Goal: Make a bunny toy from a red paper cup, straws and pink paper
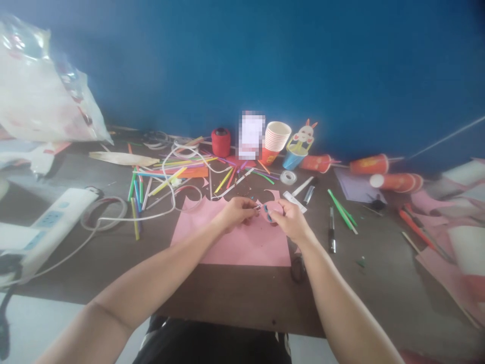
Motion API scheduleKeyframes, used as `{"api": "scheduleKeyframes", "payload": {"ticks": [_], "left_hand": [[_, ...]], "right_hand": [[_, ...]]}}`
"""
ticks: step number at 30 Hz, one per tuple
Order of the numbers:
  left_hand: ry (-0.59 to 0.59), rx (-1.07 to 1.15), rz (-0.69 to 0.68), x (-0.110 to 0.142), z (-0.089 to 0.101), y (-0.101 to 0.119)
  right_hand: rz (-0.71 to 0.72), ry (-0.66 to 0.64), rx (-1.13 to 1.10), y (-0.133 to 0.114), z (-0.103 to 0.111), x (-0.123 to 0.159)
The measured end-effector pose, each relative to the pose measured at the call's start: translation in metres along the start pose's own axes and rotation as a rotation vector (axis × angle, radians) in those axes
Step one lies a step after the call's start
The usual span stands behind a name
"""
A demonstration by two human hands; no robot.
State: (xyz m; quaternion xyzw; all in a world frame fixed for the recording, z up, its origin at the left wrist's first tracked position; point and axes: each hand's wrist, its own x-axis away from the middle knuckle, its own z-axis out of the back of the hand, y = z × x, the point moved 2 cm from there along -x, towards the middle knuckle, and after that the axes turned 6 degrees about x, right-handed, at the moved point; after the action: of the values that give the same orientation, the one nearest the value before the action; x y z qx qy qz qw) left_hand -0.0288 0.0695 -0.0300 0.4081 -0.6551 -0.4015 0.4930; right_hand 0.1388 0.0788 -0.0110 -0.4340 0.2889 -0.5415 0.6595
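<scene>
My right hand (294, 220) grips a round pink paper disc (274, 208) between thumb and fingers; a dark blue patch shows on it. To its left my left hand (239, 212) is closed in a pinch, with something small and dark at its fingertips, close to the disc's edge. I cannot make out what that small thing is. Both hands are above a pink paper sheet (227, 251) whose far edge is cut in curved scallops. Black scissor handles (298, 269) show partly beside the right forearm.
Coloured straws (185, 164) and a white cable (132, 219) lie at left, near a power strip (53, 222). Stacked paper cups (277, 135), a blue rabbit cup (294, 156) and a tape roll (288, 177) stand behind. A pen (332, 230) and orange cutter (420, 227) lie at right.
</scene>
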Motion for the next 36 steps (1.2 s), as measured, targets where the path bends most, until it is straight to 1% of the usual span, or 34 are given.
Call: {"api": "scheduleKeyframes", "payload": {"ticks": [3,6,15,24,27,31,36], "left_hand": [[0.012,-0.027,0.012,0.0004,-0.0004,0.0007],[0.004,-0.027,0.006,0.0010,-0.0009,0.0019],[-0.036,-0.041,0.033,0.0019,-0.0003,0.0044],[-0.034,-0.037,0.058,0.0046,-0.0022,0.0092],[-0.020,0.022,0.083,0.0035,-0.0020,0.0099],[0.009,0.162,0.098,0.0014,-0.0010,0.0084],[-0.003,0.191,0.100,0.0020,-0.0011,0.0088]], "right_hand": [[-0.057,-0.004,-0.144,0.0030,-0.0031,-0.0014],[-0.087,0.001,-0.214,0.0046,-0.0055,-0.0017],[-0.120,-0.024,-0.208,0.0055,-0.0063,-0.0005],[-0.089,-0.003,-0.156,0.0082,-0.0072,-0.0016],[-0.087,-0.003,-0.149,0.0078,-0.0070,-0.0012],[-0.085,-0.008,-0.143,0.0070,-0.0067,-0.0011],[-0.113,-0.012,-0.178,0.0041,-0.0074,-0.0007]]}}
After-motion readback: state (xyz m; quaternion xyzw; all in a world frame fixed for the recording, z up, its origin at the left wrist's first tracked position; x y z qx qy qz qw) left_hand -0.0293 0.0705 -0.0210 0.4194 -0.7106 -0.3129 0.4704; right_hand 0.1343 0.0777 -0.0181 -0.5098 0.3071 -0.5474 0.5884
